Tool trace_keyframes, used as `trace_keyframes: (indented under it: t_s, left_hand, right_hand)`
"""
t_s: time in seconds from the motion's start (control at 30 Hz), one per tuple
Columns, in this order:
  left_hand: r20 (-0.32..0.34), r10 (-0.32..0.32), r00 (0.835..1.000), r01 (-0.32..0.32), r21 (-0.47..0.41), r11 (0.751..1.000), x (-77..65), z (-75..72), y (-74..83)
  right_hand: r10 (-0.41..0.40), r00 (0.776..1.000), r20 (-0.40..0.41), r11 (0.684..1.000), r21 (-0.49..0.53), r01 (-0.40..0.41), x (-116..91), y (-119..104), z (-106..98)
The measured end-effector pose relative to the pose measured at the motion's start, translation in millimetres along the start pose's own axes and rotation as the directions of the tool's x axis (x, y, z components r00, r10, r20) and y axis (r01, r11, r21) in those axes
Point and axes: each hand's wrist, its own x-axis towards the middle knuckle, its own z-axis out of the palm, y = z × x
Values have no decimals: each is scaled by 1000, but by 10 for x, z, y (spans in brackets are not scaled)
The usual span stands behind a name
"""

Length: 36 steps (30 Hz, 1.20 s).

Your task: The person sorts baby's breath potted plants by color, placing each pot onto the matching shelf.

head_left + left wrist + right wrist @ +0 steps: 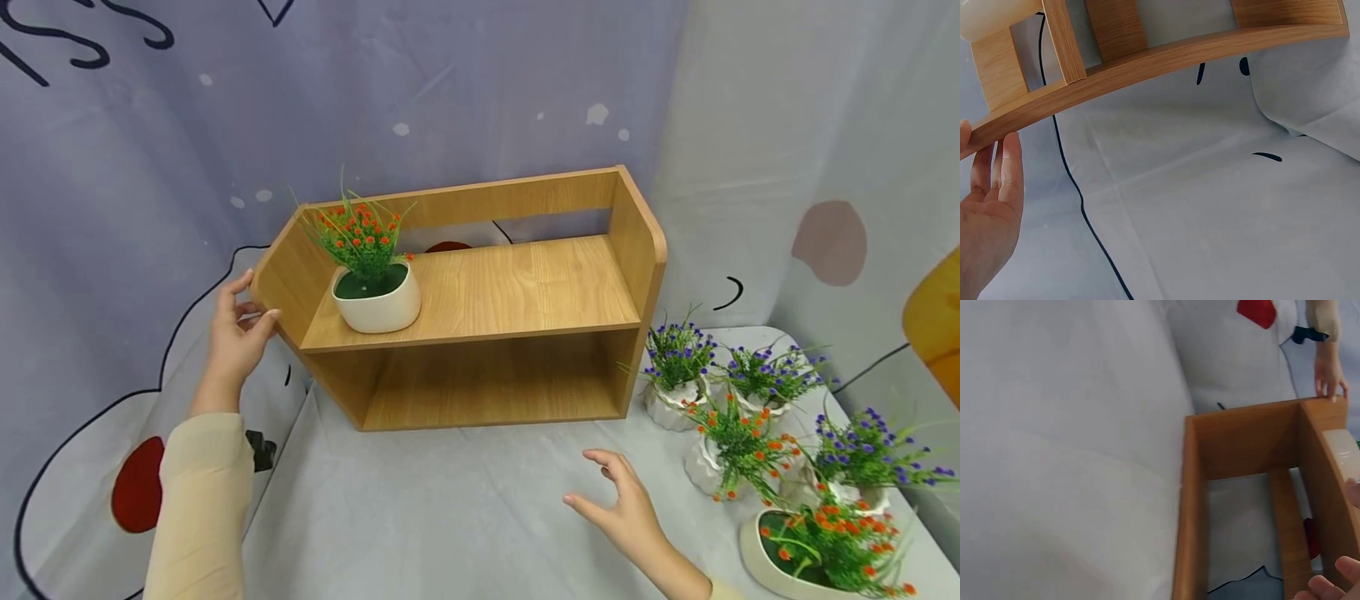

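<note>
A two-level wooden shelf (480, 333) stands on the cloth-covered table. On its upper board, at the left end, sits a white oval pot (382, 310) with an orange-flowered artificial plant (363, 242). My left hand (238, 329) holds the edge of the shelf's left side panel. In the left wrist view the fingers (1013, 165) lie against the panel's outer face, with the thumb at its other side. Over the table in front of the shelf, my right hand (626, 512) holds nothing, its thumb and fingers apart. Only its fingertips (1325, 589) show in the right wrist view.
Right of the shelf stand several potted plants: purple-flowered ones (772, 375), an orange-flowered one in a ruffled white pot (705, 467), and another in a smooth oval pot (761, 567) at the near right. A printed curtain (465, 92) hangs behind.
</note>
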Motion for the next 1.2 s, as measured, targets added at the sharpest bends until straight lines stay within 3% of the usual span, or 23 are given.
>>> trace_keyframes:
  t_s: [0.13,0.3,0.47,0.7,0.8,0.9,1.2]
  left_hand:
    - [-5,12,1000,-12,-15,1000,-19,-22,15]
    - [-14,23,1000,-23,-7,1000,-15,-20,32]
    - [-15,31,999,-31,-1,1000,-9,-19,39]
    - [-18,21,1000,-21,-5,1000,3,-34,39]
    - [-19,19,1000,-19,-2,1000,7,-35,27]
    - [-18,24,1000,-24,-4,1000,7,-34,14]
    - [-27,14,1000,-15,-16,1000,-31,-29,4]
  right_hand:
    - [10,1000,11,1000,-20,-10,-83,58,-31]
    - [83,996,43,994,-76,-79,-196,117,-104]
    - [187,980,75,977,-121,-177,-296,173,-200]
    - [258,962,92,953,-191,-237,-396,262,-361]
    - [348,927,143,926,-209,-315,-432,284,-462]
    - [449,870,204,887,-214,-408,-483,320,-570]
    - [603,737,306,798,-240,-553,-637,558,-890]
